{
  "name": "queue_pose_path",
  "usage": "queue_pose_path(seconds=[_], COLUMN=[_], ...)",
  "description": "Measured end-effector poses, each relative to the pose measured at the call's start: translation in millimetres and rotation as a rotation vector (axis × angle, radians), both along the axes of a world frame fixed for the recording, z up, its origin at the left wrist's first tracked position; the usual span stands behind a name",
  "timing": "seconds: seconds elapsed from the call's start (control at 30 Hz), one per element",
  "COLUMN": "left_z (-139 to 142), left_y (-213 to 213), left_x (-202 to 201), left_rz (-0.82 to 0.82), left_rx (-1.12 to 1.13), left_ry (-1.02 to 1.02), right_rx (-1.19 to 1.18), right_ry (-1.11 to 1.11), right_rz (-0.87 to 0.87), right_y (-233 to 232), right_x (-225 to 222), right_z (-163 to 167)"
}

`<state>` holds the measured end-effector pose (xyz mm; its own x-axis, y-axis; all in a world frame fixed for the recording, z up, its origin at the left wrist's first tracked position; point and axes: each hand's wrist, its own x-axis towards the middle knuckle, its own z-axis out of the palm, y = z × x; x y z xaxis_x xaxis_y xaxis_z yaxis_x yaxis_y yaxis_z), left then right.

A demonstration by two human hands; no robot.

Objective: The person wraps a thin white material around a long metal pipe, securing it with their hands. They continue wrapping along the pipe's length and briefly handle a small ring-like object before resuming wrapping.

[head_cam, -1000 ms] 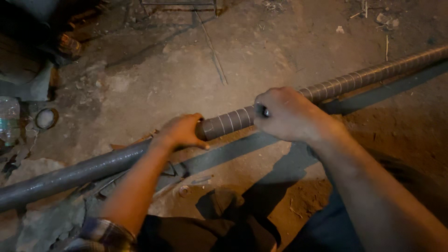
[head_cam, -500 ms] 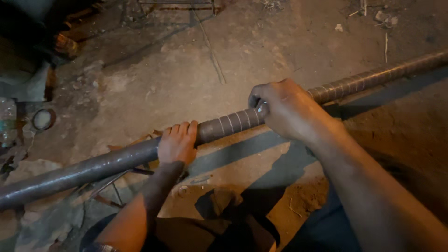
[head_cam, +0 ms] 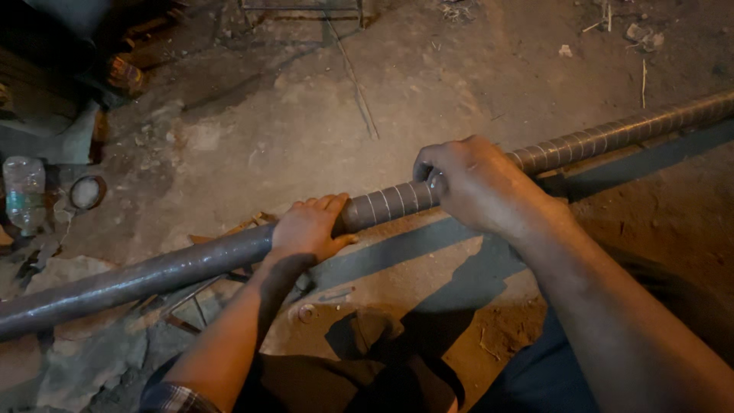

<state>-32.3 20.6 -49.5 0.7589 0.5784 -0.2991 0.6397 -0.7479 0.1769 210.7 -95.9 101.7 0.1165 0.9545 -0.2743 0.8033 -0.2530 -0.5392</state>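
- The long steel pipe (head_cam: 176, 269) runs slantwise across the dirt floor (head_cam: 252, 138) — bare at left, band-marked at right.
- My right hand (head_cam: 478, 183) — fingers curled tight around it.
- My left hand (head_cam: 310, 228) rests on it, fingers together.

close head view, straight down

A rough metalworking yard or workshop: a bare, dusty dirt-and-concrete floor (head_cam: 306, 130) strewn with rubble, a long grey steel pipe (head_cam: 153, 275) with scribed rings, rusty scrap rods (head_cam: 191, 306), a discarded clear plastic bottle (head_cam: 24, 191).
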Motion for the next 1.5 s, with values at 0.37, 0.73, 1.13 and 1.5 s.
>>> queue_pose_path(seconds=[0.37, 0.73, 1.13, 1.5], left_z=[8.2, 8.8, 10.1, 12.0], left_y=[-3.8, -0.5, -1.2, -0.9], left_x=[7.0, 6.8, 3.2, 10.7], left_rz=[0.048, 0.074, 0.134, 0.124], left_rx=[-0.029, -0.074, -0.088, -0.085], left_ry=[0.064, 0.077, 0.003, 0.068], right_rx=[-0.106, 0.004, 0.115, 0.032], right_ry=[-0.050, -0.032, -0.050, -0.062], right_rz=[-0.011, 0.020, 0.080, 0.056], right_y=[1.9, -2.3, -3.7, -4.7], right_x=[-1.0, 3.9, 12.7, 9.2], right_z=[-0.1, -7.5, -18.0, -12.1])
